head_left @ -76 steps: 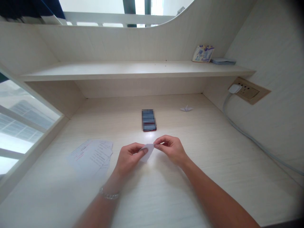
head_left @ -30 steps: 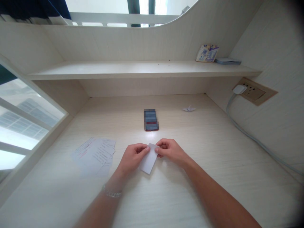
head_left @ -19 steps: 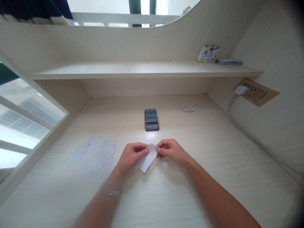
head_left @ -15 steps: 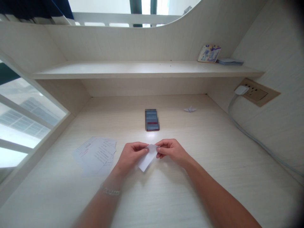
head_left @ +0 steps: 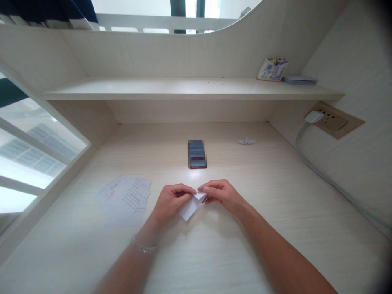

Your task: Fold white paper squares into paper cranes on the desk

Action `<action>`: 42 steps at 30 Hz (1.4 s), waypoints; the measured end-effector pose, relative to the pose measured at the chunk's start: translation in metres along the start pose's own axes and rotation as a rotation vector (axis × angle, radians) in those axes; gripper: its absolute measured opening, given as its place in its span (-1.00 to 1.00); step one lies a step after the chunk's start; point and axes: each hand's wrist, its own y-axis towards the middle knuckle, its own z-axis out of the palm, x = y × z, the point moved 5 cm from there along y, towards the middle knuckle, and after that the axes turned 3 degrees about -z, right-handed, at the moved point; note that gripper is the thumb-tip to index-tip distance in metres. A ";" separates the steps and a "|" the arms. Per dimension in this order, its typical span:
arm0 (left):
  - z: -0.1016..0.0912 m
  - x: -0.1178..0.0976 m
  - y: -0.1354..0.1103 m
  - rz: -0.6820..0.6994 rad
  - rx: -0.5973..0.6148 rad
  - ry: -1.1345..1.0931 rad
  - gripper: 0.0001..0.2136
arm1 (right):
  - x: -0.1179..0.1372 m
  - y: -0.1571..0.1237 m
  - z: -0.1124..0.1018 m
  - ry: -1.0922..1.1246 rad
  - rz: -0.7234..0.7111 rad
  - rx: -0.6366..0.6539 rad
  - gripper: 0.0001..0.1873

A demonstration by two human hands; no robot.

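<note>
A small folded sheet of white paper [head_left: 188,210] is held just over the desk, between my two hands. My left hand [head_left: 174,201] pinches its upper left side with thumb and fingers. On the other side my right hand [head_left: 223,193] grips the upper right corner, where a small flap is folded down. Fingertips hide part of the paper's top edge. Beyond the hands lies a phone-shaped dark object [head_left: 197,154], its surface blurred out. Farther back on the right sits a small white origami crane [head_left: 246,141].
Several written paper sheets [head_left: 124,200] lie left of my hands. A shelf [head_left: 171,87] spans the back, bearing a colourful packet [head_left: 272,68] and a flat stack [head_left: 299,80]. On the right wall, a white plug [head_left: 314,117] with a grey cable [head_left: 327,179] sits in a socket panel [head_left: 338,120].
The paper's upper corner has been folded down into a small flap. My right fingers have shifted left toward my left fingertips. The view has moved slightly.
</note>
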 end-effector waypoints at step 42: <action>0.000 0.014 0.003 -0.131 0.088 -0.109 -0.74 | -0.011 0.005 0.001 -0.036 0.013 -0.082 -0.67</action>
